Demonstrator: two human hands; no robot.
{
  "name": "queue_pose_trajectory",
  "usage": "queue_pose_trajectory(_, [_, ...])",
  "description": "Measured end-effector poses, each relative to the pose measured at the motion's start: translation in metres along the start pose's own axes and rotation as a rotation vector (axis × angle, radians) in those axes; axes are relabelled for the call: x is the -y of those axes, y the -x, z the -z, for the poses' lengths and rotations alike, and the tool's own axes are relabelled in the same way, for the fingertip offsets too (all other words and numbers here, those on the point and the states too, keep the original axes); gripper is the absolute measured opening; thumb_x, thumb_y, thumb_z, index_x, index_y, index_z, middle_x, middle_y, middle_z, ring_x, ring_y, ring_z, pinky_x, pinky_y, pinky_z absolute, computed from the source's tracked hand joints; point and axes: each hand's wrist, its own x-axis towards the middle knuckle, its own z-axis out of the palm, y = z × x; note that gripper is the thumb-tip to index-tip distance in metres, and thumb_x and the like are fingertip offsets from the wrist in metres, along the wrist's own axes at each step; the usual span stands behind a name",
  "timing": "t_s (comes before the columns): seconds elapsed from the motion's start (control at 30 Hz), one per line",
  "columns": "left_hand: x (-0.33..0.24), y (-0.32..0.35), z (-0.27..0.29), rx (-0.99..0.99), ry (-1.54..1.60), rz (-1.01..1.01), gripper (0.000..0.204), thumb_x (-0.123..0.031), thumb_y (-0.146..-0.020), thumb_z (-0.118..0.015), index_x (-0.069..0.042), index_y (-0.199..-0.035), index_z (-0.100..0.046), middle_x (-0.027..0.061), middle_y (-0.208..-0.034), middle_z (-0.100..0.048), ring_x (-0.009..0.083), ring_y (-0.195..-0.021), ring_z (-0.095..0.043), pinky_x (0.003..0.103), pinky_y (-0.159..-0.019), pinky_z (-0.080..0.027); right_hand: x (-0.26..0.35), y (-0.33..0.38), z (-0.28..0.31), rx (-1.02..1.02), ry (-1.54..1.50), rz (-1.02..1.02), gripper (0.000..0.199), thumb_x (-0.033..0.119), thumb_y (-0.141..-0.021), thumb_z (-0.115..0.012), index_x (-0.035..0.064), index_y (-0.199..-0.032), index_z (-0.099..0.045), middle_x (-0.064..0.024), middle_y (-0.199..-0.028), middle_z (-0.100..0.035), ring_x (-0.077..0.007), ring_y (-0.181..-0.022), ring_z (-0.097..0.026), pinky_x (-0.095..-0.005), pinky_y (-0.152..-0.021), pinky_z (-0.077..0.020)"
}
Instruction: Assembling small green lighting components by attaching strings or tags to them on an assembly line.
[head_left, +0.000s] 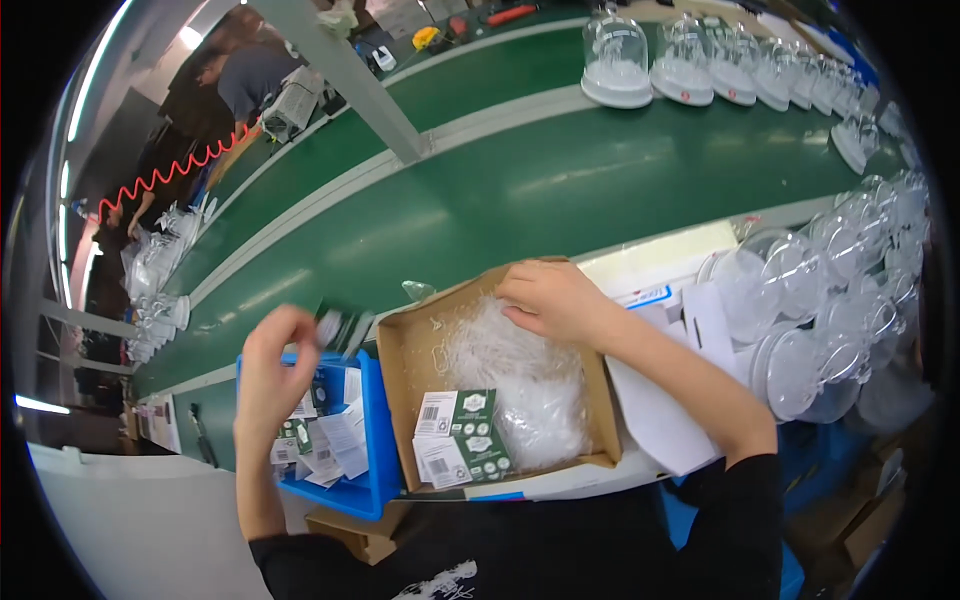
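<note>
My left hand (276, 362) is above a blue plastic bin (375, 430), its fingers closed on a green-and-white card (343, 330) smeared by motion. Loose printed cards and white slips (343, 445) lie inside the bin. To the right stands a shallow open cardboard box (401, 385). My right hand (548, 298) reaches over its far edge, fingertips pinched at a heap of thin clear plastic strands (490, 338). A clear plastic bag (542, 420) rests below the heap. Two small stacks of green-and-white cards (475, 425) lie in the box's near left corner.
A green conveyor belt (480, 200) runs behind the box. Clear glass domes on white bases (616, 65) line the far side, and more domes (790, 280) crowd the right. White paper sheets (660, 410) lie beside the box. Another person (250, 80) works at far left.
</note>
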Motion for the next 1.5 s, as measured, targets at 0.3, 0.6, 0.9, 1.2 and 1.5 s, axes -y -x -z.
queue_pose_trajectory(0.3, [-0.027, 0.066, -0.034, 0.343, 0.007, 0.011, 0.026, -0.01, -0.079, -0.066, -0.001, -0.103, -0.058, 0.0166, -0.111, -0.058, 0.0369, -0.1, -0.057, 0.042, -0.086, -0.048, 0.001, 0.005, -0.015, 0.451, 0.207, -0.064, 0.015, 0.019, -0.079, -0.067, 0.0048, -0.083, -0.062, -0.0104, -0.087, -0.062, -0.0298, -0.085, -0.062, -0.0402, -0.074, -0.0498])
queue_pose_trajectory(0.6, [-0.032, 0.045, -0.127, 0.575, 0.042, -0.34, 0.04, -0.023, -0.078, -0.071, -0.002, -0.109, -0.056, 0.0136, -0.107, -0.06, 0.0307, -0.097, -0.06, 0.04, -0.083, -0.05, 0.026, -0.014, 0.004, 0.355, 0.192, -0.116, 0.011, 0.015, -0.081, -0.061, 0.0042, -0.081, -0.061, -0.011, -0.082, -0.062, -0.0312, -0.079, -0.063, -0.0417, -0.07, -0.05])
queue_pose_trajectory(0.9, [-0.036, 0.051, -0.126, 0.613, 0.033, -0.236, 0.039, -0.022, -0.082, -0.067, -0.001, -0.113, -0.057, 0.0138, -0.106, -0.062, 0.0346, -0.093, -0.062, 0.041, -0.077, -0.052, 0.043, -0.01, -0.013, 0.13, -0.056, -0.132, 0.011, 0.017, -0.084, -0.064, 0.0063, -0.086, -0.066, -0.0086, -0.084, -0.063, -0.0288, -0.076, -0.063, -0.038, -0.066, -0.05])
queue_pose_trajectory(1.2, [-0.038, 0.051, -0.118, 0.606, 0.14, -0.259, 0.041, -0.027, -0.081, -0.07, -0.003, -0.114, -0.06, 0.0149, -0.112, -0.062, 0.0342, -0.097, -0.062, 0.039, -0.08, -0.052, 0.04, 0.005, -0.031, -0.14, -0.188, -0.094, 0.008, 0.011, -0.08, -0.07, 0.0062, -0.084, -0.065, -0.007, -0.075, -0.063, -0.0239, -0.064, -0.061, -0.0325, -0.057, -0.048])
queue_pose_trajectory(1.5, [-0.02, 0.038, -0.129, 0.267, 0.344, 0.09, 0.016, -0.013, -0.093, -0.054, 0.001, -0.097, -0.06, 0.024, -0.074, -0.06, 0.0407, -0.071, -0.062, 0.042, -0.062, -0.047, 0.042, 0.005, -0.021, -0.16, -0.148, 0.109, 0.008, 0.008, -0.078, -0.069, 0.0074, -0.082, -0.062, -0.0063, -0.071, -0.062, -0.0229, -0.06, -0.06, -0.0325, -0.055, -0.0478])
